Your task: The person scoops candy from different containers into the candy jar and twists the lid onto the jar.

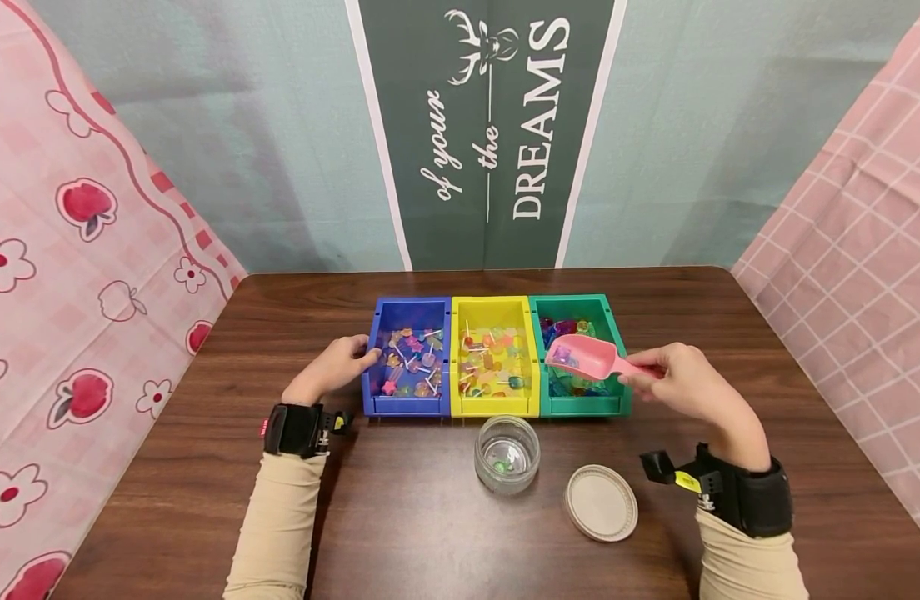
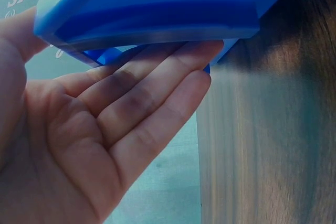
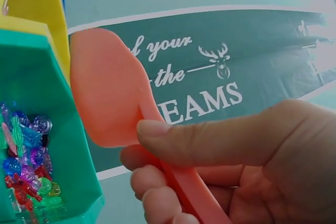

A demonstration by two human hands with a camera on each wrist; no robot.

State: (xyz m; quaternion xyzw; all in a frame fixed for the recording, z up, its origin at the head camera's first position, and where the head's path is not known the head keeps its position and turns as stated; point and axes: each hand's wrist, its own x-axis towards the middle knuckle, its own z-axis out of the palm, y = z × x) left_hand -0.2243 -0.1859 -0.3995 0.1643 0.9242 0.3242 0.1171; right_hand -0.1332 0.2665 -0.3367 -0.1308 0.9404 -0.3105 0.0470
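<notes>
My right hand (image 1: 676, 377) grips the handle of a pink scoop (image 1: 591, 358), thumb along the top in the right wrist view. The scoop hangs over the green bin (image 1: 586, 407) and carries a few purple translucent pieces (image 1: 563, 357). Colourful gem-like beads (image 3: 31, 166) lie in that bin. On the other side, my left hand (image 1: 332, 368) holds the side wall of the blue bin (image 1: 407, 407), thumb over the rim. In the left wrist view its fingers (image 2: 157, 82) reach along the underside of the blue plastic.
Between these bins is a yellow bin (image 1: 494, 407) of small lollipop-like pieces. In front stands a clear jar (image 1: 507, 454) with a small green piece at its bottom. A round pale lid (image 1: 601, 502) lies to its right on the brown table (image 1: 430, 542). Curtains surround the table.
</notes>
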